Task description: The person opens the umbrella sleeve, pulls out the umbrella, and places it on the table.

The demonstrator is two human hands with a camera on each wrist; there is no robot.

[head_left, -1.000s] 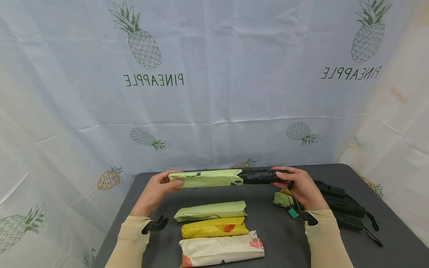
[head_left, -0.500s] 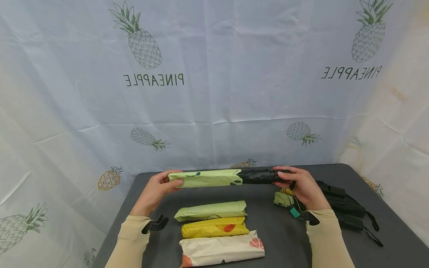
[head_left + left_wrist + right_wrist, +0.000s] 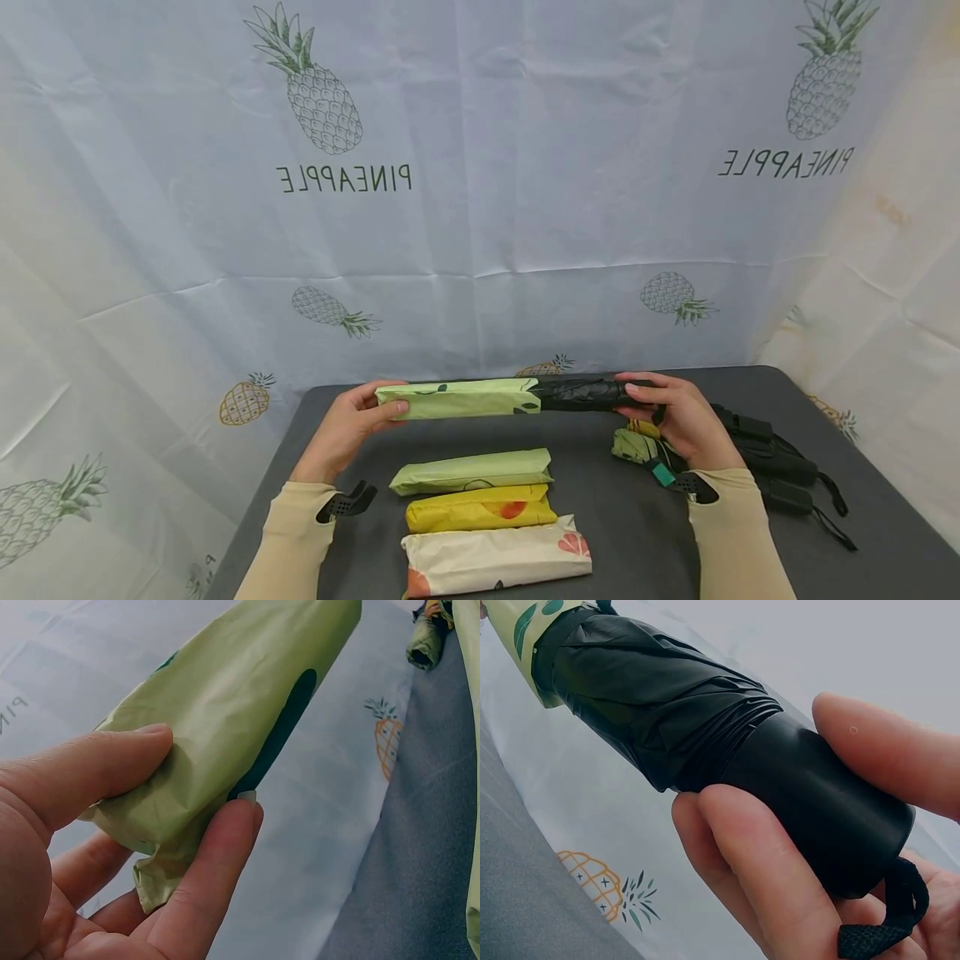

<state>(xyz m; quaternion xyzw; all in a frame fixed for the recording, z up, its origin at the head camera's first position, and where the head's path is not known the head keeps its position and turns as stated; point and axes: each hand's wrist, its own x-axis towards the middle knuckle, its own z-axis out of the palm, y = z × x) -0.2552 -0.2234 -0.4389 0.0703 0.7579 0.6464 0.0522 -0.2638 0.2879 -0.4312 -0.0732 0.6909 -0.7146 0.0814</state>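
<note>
A folded black umbrella (image 3: 577,394) is held level above the back of the table, its far part inside a light green sleeve (image 3: 457,400). My left hand (image 3: 337,433) pinches the sleeve's left end between thumb and fingers; in the left wrist view the crumpled sleeve end (image 3: 202,742) pokes out between the fingers. My right hand (image 3: 686,425) grips the umbrella's smooth black handle (image 3: 817,802), seen close in the right wrist view, where a wrist strap (image 3: 906,900) hangs from its end. The umbrella's tip is hidden inside the sleeve.
On the dark grey table (image 3: 607,517) lie a green sleeve (image 3: 471,472), a yellow sleeve (image 3: 480,509) and a cream sleeve (image 3: 495,557), one before another. Black-handled umbrellas (image 3: 772,454) and a green rolled fabric end (image 3: 636,447) lie at right. A pineapple-print curtain (image 3: 480,208) hangs behind.
My right hand has shifted slightly right with the umbrella, and a little more black fabric shows beyond the sleeve's mouth. The left hand has barely moved.
</note>
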